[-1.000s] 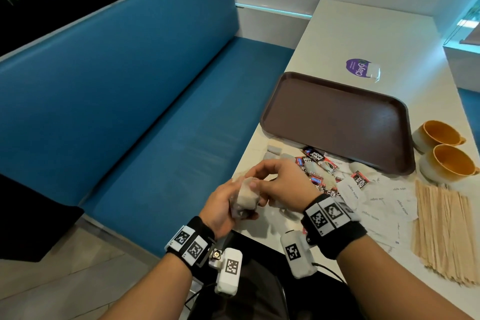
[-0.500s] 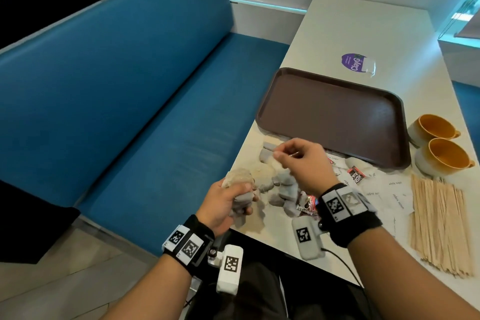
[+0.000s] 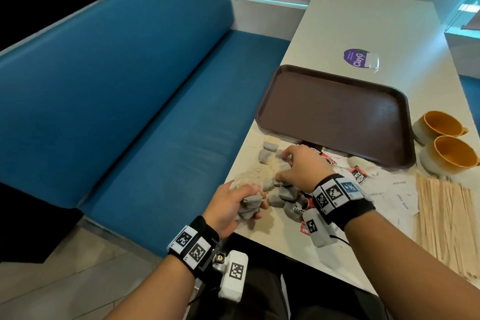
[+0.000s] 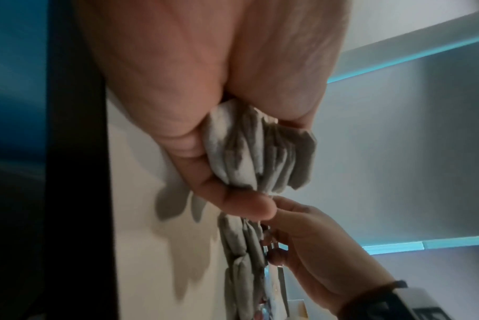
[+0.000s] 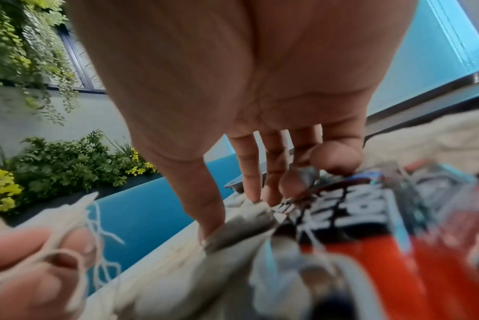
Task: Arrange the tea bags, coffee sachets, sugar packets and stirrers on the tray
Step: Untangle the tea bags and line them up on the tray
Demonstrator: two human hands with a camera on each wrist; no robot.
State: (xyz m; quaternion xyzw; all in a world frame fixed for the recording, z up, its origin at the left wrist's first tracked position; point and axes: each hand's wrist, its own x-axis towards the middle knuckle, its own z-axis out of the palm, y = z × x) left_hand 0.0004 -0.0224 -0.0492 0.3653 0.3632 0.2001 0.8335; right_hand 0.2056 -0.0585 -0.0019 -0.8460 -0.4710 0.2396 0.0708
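My left hand (image 3: 235, 204) grips a stack of grey tea bags (image 3: 248, 208) at the table's near left edge; the left wrist view shows the stack (image 4: 260, 151) fanned between thumb and fingers. Just beyond, my right hand (image 3: 287, 167) reaches down into the loose tea bags (image 3: 283, 196), where thumb and forefinger pinch one tea bag (image 5: 241, 225). A red-and-black coffee sachet (image 5: 355, 201) lies under that palm. The brown tray (image 3: 335, 117) behind holds nothing. White sugar packets (image 3: 397, 189) and wooden stirrers (image 3: 446, 218) lie to the right.
Two orange cups (image 3: 441, 138) stand right of the tray. A purple round label (image 3: 359, 58) lies on the table behind it. A blue bench (image 3: 130, 86) runs along the table's left side. More coffee sachets (image 3: 358, 175) lie near the tray's front edge.
My right hand left the stack in my left hand, rose, then came down onto the loose tea bags. The left hand keeps its stack.
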